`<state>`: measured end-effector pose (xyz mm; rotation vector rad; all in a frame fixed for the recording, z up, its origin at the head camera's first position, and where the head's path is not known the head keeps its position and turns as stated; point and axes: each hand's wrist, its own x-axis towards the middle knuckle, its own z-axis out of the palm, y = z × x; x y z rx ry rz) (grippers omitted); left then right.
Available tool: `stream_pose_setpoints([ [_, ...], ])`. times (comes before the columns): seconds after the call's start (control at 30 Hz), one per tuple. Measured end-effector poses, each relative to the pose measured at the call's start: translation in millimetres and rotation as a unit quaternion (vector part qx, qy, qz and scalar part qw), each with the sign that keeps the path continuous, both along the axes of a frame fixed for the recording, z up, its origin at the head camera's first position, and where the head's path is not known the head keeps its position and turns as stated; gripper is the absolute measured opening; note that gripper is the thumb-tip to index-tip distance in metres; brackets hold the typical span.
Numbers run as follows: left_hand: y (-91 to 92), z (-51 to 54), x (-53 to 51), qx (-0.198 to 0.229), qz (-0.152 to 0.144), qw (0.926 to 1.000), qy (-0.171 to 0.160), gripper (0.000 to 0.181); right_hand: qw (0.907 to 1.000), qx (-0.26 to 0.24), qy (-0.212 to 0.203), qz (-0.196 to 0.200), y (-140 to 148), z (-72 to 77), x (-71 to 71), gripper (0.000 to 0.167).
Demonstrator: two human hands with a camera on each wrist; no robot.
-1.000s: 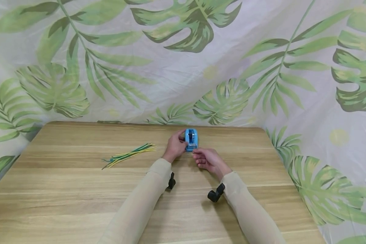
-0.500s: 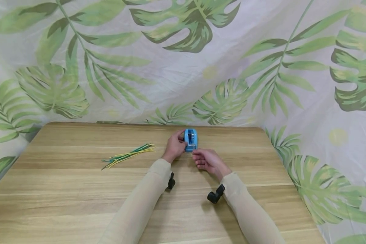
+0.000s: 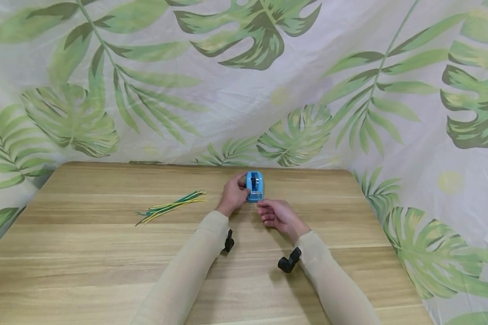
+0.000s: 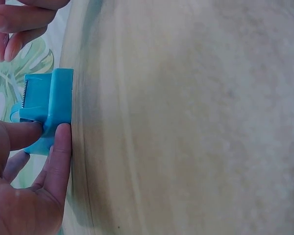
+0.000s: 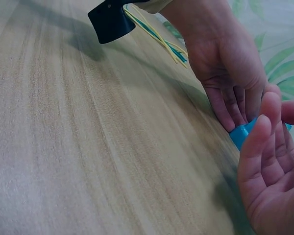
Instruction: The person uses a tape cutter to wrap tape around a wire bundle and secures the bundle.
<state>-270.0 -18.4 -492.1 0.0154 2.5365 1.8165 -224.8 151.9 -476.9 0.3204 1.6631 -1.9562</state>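
A blue tape dispenser [image 3: 250,197] stands near the table's far edge, with a clear tape roll inside it. My left hand [image 3: 233,195] grips its left side; in the left wrist view, thumb and fingers hold the dispenser [image 4: 61,105] around its body. Just in front of its toothed end is my right hand [image 3: 279,215], thumb and index finger together, the other fingers curled. They seem to pinch the clear tape's end, which is barely visible. In the right wrist view, my right hand [image 5: 279,176] partly covers the dispenser [image 5: 241,134].
A loose bundle of green and yellow strips [image 3: 171,206] lies on the wooden table [image 3: 118,266], left of my left hand. Behind the table hangs a leaf-patterned cloth [image 3: 227,104]. Black wrist mounts sit at both sleeves.
My right hand has shifted very slightly toward me. The left hand and the dispenser stay where they were.
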Motion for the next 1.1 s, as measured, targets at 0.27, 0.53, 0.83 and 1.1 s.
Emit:
stream_pose_setpoints([
  [0.27,1.7,2.6,0.3,-0.010,0.005,0.9999,0.009,0.061,1.0000,-0.007,-0.001,0.004,2,2.2,3.3,0.033],
  [0.53,1.8,3.4,1.6,-0.015,0.008,0.9998,0.007,0.060,0.9999,-0.012,-0.003,0.003,1,-1.0,7.2,0.029],
  [0.83,0.9,2.6,0.6,-0.020,0.009,0.9997,0.008,0.060,0.9999,-0.009,0.001,0.009,-1,-1.6,9.2,0.033],
  [1.1,0.4,2.1,0.5,-0.012,0.006,0.9999,0.004,0.061,0.9999,-0.009,0.002,0.010,-1,-1.3,12.9,0.020],
])
